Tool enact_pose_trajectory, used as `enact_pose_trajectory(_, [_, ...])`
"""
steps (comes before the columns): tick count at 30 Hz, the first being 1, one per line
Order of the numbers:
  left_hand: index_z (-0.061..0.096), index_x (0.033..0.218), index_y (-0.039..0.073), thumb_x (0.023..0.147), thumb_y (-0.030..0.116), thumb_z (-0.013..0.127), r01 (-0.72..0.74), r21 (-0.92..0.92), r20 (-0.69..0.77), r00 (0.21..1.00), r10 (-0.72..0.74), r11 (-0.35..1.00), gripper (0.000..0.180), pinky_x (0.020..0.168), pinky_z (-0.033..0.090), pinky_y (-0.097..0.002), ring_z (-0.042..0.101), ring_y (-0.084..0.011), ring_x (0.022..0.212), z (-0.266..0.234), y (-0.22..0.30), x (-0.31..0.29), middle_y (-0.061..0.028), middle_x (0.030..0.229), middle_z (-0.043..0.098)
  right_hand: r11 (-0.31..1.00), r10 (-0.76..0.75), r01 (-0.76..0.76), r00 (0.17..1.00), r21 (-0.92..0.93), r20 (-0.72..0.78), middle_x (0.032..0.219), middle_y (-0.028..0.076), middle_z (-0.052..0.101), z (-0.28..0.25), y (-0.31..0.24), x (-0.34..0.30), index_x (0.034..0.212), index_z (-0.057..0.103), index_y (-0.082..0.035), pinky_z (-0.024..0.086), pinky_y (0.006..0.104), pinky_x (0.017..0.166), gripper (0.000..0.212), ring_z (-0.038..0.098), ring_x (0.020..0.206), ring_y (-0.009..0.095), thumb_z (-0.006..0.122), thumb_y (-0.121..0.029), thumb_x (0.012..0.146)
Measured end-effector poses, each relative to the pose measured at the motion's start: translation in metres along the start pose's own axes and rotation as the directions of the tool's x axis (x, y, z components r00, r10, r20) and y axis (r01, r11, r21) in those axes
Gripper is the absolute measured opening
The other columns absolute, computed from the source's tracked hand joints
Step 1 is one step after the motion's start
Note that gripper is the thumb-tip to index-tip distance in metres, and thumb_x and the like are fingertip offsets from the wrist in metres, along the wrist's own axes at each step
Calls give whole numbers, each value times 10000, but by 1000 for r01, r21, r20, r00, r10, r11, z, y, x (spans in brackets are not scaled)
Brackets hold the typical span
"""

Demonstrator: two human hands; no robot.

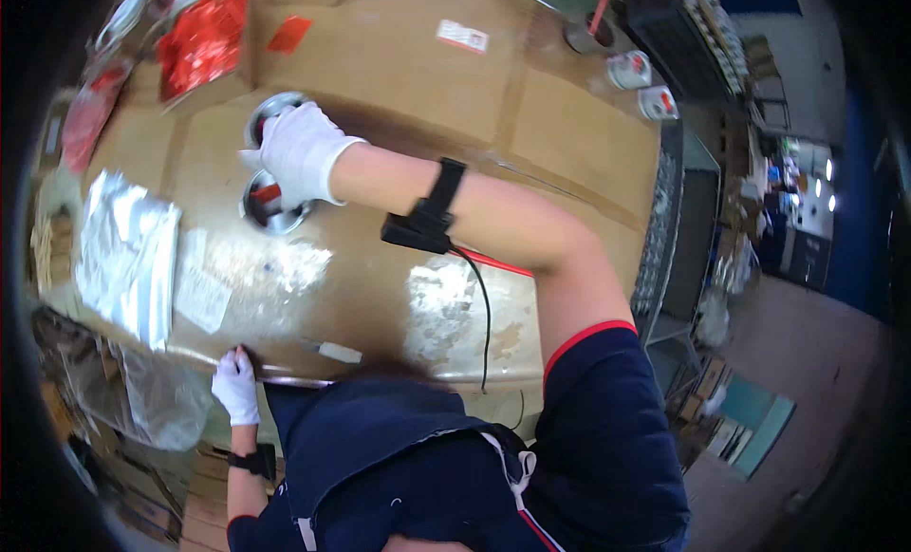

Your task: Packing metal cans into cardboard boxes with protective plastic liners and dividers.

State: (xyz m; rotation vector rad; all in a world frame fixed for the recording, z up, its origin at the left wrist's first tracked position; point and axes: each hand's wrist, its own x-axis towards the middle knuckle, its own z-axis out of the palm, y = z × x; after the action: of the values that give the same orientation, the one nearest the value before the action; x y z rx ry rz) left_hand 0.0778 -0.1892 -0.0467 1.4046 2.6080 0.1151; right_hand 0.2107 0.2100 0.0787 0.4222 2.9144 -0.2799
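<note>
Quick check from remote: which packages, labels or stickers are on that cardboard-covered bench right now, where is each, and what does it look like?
White rectangular sticker with red print: far side of the bench, flat on cardboard.
Red glossy packets: far left, heaped in an open cardboard box.
Small red square tag: just right of that box.
Silver foil bags: left edge, a crinkled stack.
White paper slip: beside the foil bags, near side.
Round white-and-red containers: far right corner.

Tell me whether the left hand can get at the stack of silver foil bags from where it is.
Probably yes: the left hand rests on the table's near edge, the silver foil bags lie just up-left, and nothing stands between them.
</note>
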Motion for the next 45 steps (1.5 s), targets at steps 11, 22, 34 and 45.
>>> enact_pose_trajectory(11, [642, 764, 28, 951, 295, 476, 64, 97, 132, 988, -77, 993, 366, 553, 452, -482, 598, -401, 624, 14, -25, 7, -215, 725, 627, 363, 912, -928, 336, 82, -235, 1126, 149, 633, 37, 383, -373, 1023, 679, -151, 476, 437, 888, 368, 593, 1045, 345, 452, -391, 861])
enact_pose_trajectory(22, [507, 830, 8, 991, 208, 388, 66, 243, 342, 928, -149, 968, 282, 564, 421, -490, 579, -386, 674, 26, -63, 2, -228, 709, 552, -19, 998, -931, -40, 365, -49, 1166, 148, 625, 127, 583, -483, 1119, 630, -162, 510, 401, 824, 366, 605, 1054, 317, 575, -398, 845])
enact_pose_trajectory(34, [576, 808, -64, 987, 335, 398, 370, 103, 389, 839, -380, 923, 472, 637, 403, -494, 559, -448, 709, 3, -21, 12, -296, 788, 597, 340, 940, -940, 340, -9, -43, 1095, 188, 638, 130, 606, -462, 1097, 657, -127, 471, 415, 868, 436, 610, 1025, 341, 500, -433, 829])
enact_pose_trajectory(45, [633, 865, -6, 977, 317, 407, 249, 77, 220, 940, -260, 966, 409, 682, 472, -465, 599, -411, 775, 11, -21, 0, -231, 846, 634, 315, 949, -834, 279, 453, -148, 940, 201, 658, 95, 360, -409, 948, 668, -109, 495, 399, 786, 337, 641, 901, 327, 575, -341, 722])
